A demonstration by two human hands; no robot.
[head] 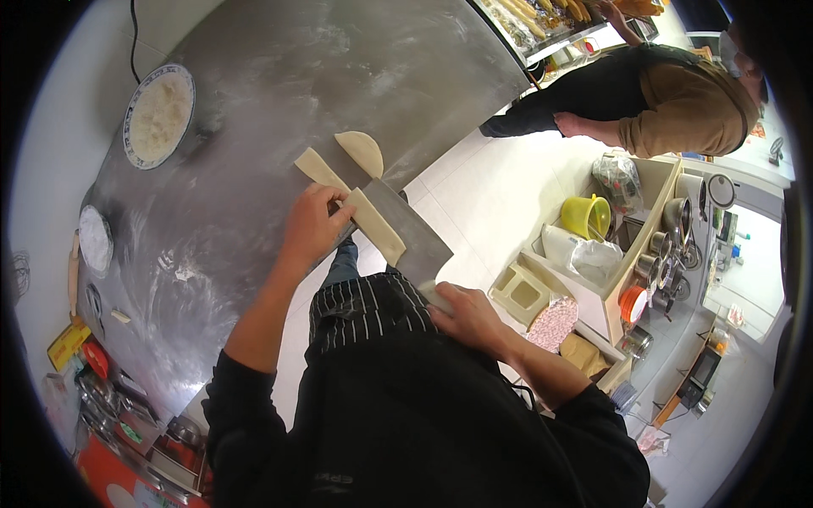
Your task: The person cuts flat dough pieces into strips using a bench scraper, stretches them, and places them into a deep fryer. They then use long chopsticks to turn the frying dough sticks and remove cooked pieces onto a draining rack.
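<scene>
My right hand [473,314] grips the pale handle of a wide flat metal blade [422,235], a cleaver or dough cutter, which reaches past the table's near edge. One strip of dough [378,225] lies along this blade. At the strip's far end, the thumb and fingers of my left hand [317,219] pinch the dough. A second strip of dough [316,166] rests flat on the table just beyond my left fingers, its near end partly hidden. Beside it sits a half-round piece of dough [362,152] with one straight side.
The metal worktable [305,76] is dusted with flour. On it stand a patterned bowl of flour [159,117] and a smaller bowl of white powder [95,241]. A rolling pin [73,273] lies at the left edge. Another person [673,95] stands at right, near a yellow bucket [584,216].
</scene>
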